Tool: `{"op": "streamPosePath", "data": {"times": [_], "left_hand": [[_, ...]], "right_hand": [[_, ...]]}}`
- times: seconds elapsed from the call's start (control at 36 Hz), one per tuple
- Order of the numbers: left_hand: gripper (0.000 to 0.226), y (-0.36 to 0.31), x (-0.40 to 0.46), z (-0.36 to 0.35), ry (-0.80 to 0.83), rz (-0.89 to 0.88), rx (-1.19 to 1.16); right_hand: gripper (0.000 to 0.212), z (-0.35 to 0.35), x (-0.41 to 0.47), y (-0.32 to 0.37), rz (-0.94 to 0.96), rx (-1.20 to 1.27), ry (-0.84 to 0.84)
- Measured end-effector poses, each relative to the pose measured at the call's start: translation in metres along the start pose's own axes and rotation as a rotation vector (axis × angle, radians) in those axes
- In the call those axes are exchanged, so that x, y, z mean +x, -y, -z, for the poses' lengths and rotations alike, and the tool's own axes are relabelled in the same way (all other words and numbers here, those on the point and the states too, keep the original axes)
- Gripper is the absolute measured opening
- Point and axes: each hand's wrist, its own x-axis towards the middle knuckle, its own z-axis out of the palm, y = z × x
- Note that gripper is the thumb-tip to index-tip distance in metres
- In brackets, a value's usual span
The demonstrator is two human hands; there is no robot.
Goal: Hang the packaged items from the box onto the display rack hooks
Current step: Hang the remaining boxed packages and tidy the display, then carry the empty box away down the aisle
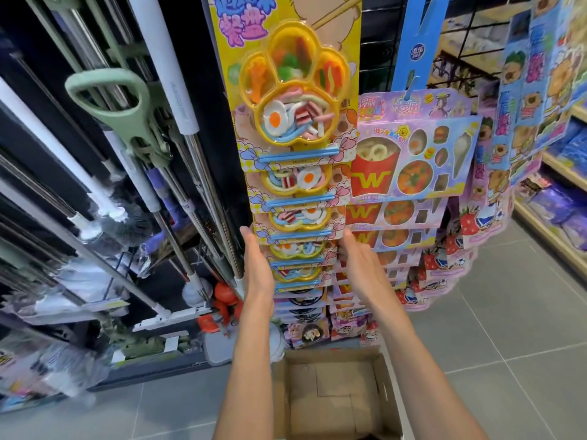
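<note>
Nearest, a cardboard box [333,395] stands open on the grey tiled floor [476,328] of a shop aisle, with only bare cardboard showing inside. Above it both forearms reach up to a hanging column of yellow paw-tray candy packs [298,198]. The left hand [255,268] lies flat along the column's left edge and the right hand [357,262] along its right edge, fingers fairly straight, seemingly pressing rather than gripping. The packs hang upright, long axis vertical, fronts facing outward, overlapping downward. Mop handles [133,154] lean at left; pink fries-box packs [409,160] hang at right, shelves [559,185] beyond.
</note>
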Motion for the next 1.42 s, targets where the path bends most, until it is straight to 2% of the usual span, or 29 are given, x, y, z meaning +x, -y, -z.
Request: {"op": "streamPosePath", "data": {"times": [0.06,0.11,0.17,0.22,0.5,0.56,0.64,0.69,0.72,0.81,0.89,1.06,1.17,1.28,1.42], "left_hand": [[0.097,0.005,0.000,0.001,-0.013,-0.003,0.004],[0.096,0.010,0.001,0.003,-0.019,0.006,-0.030],[0.075,0.015,0.004,0.007,-0.034,-0.013,-0.053],[0.063,0.021,0.007,0.011,-0.064,-0.027,-0.072],[0.063,0.067,0.012,0.030,-0.153,0.069,-0.055],[0.070,0.075,0.008,0.031,-0.176,0.116,-0.025],[0.098,0.103,0.005,0.034,-0.230,0.167,0.033],[0.107,0.128,0.003,0.037,-0.269,0.211,0.073],[0.105,0.135,-0.001,0.037,-0.287,0.236,0.082],[0.067,0.147,-0.019,0.030,-0.357,0.266,0.042],[0.057,0.176,-0.034,0.033,-0.423,0.342,0.028],[0.057,0.249,-0.059,0.032,-0.383,0.550,0.032],[0.049,0.302,-0.070,0.027,-0.345,0.664,0.036],[0.052,0.362,-0.062,0.020,-0.263,0.767,0.068],[0.041,0.447,-0.039,0.020,-0.188,0.918,0.194]], "right_hand": [[0.081,0.001,-0.003,-0.003,-0.010,0.040,-0.007],[0.078,0.002,-0.008,-0.007,-0.026,0.074,-0.022],[0.064,0.001,-0.011,-0.014,-0.040,0.155,-0.026],[0.062,0.002,-0.013,-0.025,-0.067,0.231,-0.037],[0.064,0.009,-0.025,-0.085,-0.208,0.365,-0.107],[0.059,0.008,-0.028,-0.097,-0.246,0.396,-0.099],[0.057,0.005,-0.034,-0.117,-0.304,0.412,-0.031],[0.055,0.002,-0.038,-0.132,-0.352,0.420,0.008],[0.053,0.001,-0.040,-0.140,-0.379,0.432,0.019],[0.050,-0.002,-0.046,-0.162,-0.435,0.460,0.056],[0.046,-0.008,-0.054,-0.189,-0.529,0.467,0.094],[0.040,-0.017,-0.084,-0.263,-0.762,0.407,0.208],[0.036,-0.028,-0.101,-0.321,-0.909,0.375,0.302],[0.039,-0.049,-0.107,-0.377,-1.038,0.351,0.366],[0.031,-0.077,-0.095,-0.434,-1.134,0.410,0.382]]}}
